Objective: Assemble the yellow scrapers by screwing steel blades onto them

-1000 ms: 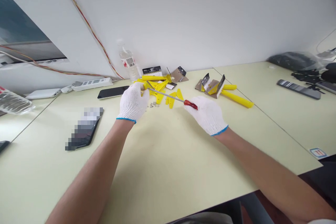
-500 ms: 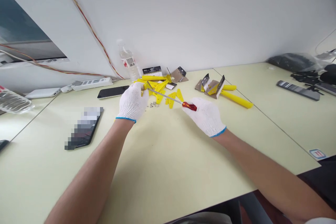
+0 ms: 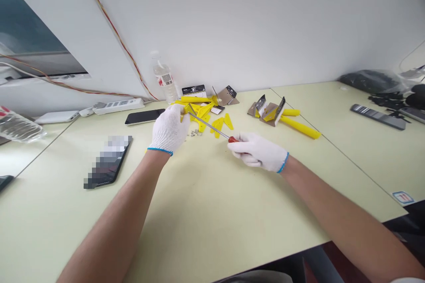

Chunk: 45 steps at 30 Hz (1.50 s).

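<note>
Both my hands wear white knit gloves. My right hand point(image 3: 260, 152) is closed round the red handle of a screwdriver point(image 3: 212, 127), whose long metal shaft points up and left. The tip meets a yellow plastic part point(image 3: 186, 109) that my left hand point(image 3: 169, 130) grips with curled fingers. Just beyond the left hand lie a pile of yellow plastic pieces point(image 3: 206, 112) and a small heap of screws point(image 3: 195, 132) on the pale table point(image 3: 212, 203).
Two phones point(image 3: 143, 116) point(image 3: 108, 162) lie to the left. A water bottle point(image 3: 164, 80), a power strip point(image 3: 117, 105) and cables stand along the wall. Cardboard holders with yellow handles point(image 3: 282, 117) sit at right. Dark items point(image 3: 378, 115) lie on the far right table.
My right hand has dropped lower and turned, with the screwdriver handle now nearer the table. The left hand has stayed in place on the yellow part.
</note>
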Each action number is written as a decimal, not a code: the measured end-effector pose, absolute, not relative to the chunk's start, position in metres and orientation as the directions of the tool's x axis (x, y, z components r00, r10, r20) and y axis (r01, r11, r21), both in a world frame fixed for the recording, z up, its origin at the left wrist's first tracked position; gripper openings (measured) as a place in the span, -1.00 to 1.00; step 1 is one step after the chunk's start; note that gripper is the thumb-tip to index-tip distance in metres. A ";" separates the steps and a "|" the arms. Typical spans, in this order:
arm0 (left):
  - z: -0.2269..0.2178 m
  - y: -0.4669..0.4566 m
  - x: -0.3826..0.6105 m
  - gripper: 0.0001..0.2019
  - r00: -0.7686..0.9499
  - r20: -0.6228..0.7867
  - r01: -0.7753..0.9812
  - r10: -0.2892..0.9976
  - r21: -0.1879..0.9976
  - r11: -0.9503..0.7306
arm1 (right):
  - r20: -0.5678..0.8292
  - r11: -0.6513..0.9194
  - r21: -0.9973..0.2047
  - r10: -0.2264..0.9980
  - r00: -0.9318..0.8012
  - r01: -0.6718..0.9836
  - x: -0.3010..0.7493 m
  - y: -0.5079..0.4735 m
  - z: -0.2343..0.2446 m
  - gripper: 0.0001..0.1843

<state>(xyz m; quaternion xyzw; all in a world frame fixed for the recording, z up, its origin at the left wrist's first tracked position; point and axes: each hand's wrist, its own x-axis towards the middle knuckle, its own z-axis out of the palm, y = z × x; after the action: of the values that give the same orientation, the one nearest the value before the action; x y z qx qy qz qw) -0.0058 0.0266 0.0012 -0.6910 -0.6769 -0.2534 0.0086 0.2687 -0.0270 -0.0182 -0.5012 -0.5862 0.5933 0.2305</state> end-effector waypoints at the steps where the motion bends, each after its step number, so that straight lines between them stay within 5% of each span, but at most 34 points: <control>1: 0.001 0.027 -0.006 -0.78 -0.046 0.361 0.942 0.931 0.327 -0.080 | -0.210 -0.075 -0.892 0.942 -0.261 0.446 0.267 -0.026 -0.023 -0.61; 4: 0.001 0.027 -0.004 -0.78 -0.067 0.345 0.943 0.936 0.330 -0.054 | 0.274 0.261 -0.587 0.955 -0.115 0.766 0.265 -0.024 -0.040 -0.67; 7: 0.001 0.027 -0.003 -0.80 -0.084 0.324 0.935 0.942 0.353 -0.038 | 0.414 0.347 -0.438 0.897 -0.156 0.829 0.264 -0.024 -0.047 -0.64; 9: 0.001 0.027 -0.003 -0.81 -0.085 0.318 0.923 0.944 0.382 -0.045 | 0.282 0.280 -0.589 0.950 -0.132 0.758 0.264 -0.025 -0.041 -0.63; 12: 0.000 0.027 -0.006 -0.82 -0.095 0.337 0.908 0.937 0.414 -0.058 | -0.238 -0.122 -0.895 0.944 -0.227 0.430 0.263 -0.027 -0.024 -0.54; 15: 0.000 0.029 -0.008 -0.82 -0.112 0.362 0.904 0.925 0.424 -0.057 | -0.421 -0.374 -0.907 0.808 -0.413 0.192 0.263 -0.029 -0.013 -0.63; 18: 0.000 0.030 -0.009 -0.82 -0.110 0.353 0.901 0.929 0.430 -0.057 | -0.210 -0.119 -0.914 0.956 -0.202 0.387 0.262 -0.030 -0.016 -0.66; 21: -0.001 0.031 -0.009 -0.82 -0.118 0.333 0.897 0.936 0.440 -0.044 | 0.241 0.233 -0.663 0.966 -0.091 0.711 0.261 -0.031 -0.030 -0.68; 24: -0.002 0.031 -0.009 -0.82 -0.125 0.346 0.899 0.930 0.435 -0.041 | 0.420 0.361 -0.450 0.893 -0.163 0.817 0.261 -0.031 -0.037 -0.63; 26: -0.002 0.030 -0.009 -0.83 -0.114 0.352 0.895 0.929 0.443 -0.058 | 0.357 0.333 -0.517 0.921 -0.154 0.789 0.262 -0.031 -0.034 -0.61; 29: -0.002 0.029 -0.007 -0.84 -0.108 0.348 0.891 0.931 0.448 -0.064 | -0.102 0.041 -0.833 0.969 -0.225 0.552 0.265 -0.030 -0.021 -0.57; 31: -0.001 0.029 -0.006 -0.86 -0.116 0.335 0.888 0.935 0.457 -0.054 | -0.337 -0.178 -0.889 0.878 -0.340 0.422 0.267 -0.029 -0.015 -0.56; 34: 0.000 0.028 -0.005 -0.87 -0.125 0.317 0.881 0.940 0.471 -0.042 | -0.215 -0.060 -0.852 0.946 -0.243 0.520 0.267 -0.027 -0.018 -0.63; 37: 0.000 0.028 -0.005 -0.83 -0.129 0.314 0.887 0.941 0.461 -0.032 | 0.188 0.244 -0.610 0.969 -0.162 0.754 0.265 -0.026 -0.032 -0.66; 40: 0.000 0.027 -0.005 -0.81 -0.123 0.303 0.884 0.945 0.467 -0.035 | 0.332 0.350 -0.450 0.920 -0.210 0.822 0.264 -0.026 -0.038 -0.60; 42: 0.000 0.026 -0.004 -0.82 -0.112 0.303 0.883 0.946 0.467 -0.045 | 0.176 0.269 -0.602 0.963 -0.204 0.752 0.265 -0.027 -0.031 -0.53; 45: 0.000 0.026 -0.003 -0.83 -0.108 0.323 0.893 0.940 0.448 -0.051 | -0.293 -0.108 -0.859 0.905 -0.308 0.500 0.266 -0.029 -0.016 -0.47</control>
<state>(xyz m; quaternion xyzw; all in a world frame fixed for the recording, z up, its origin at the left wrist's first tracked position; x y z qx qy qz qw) -0.0034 0.0263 -0.0001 -0.6666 -0.6874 -0.2851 -0.0416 0.2659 -0.0291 -0.0157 -0.5522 -0.6363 0.4990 0.2028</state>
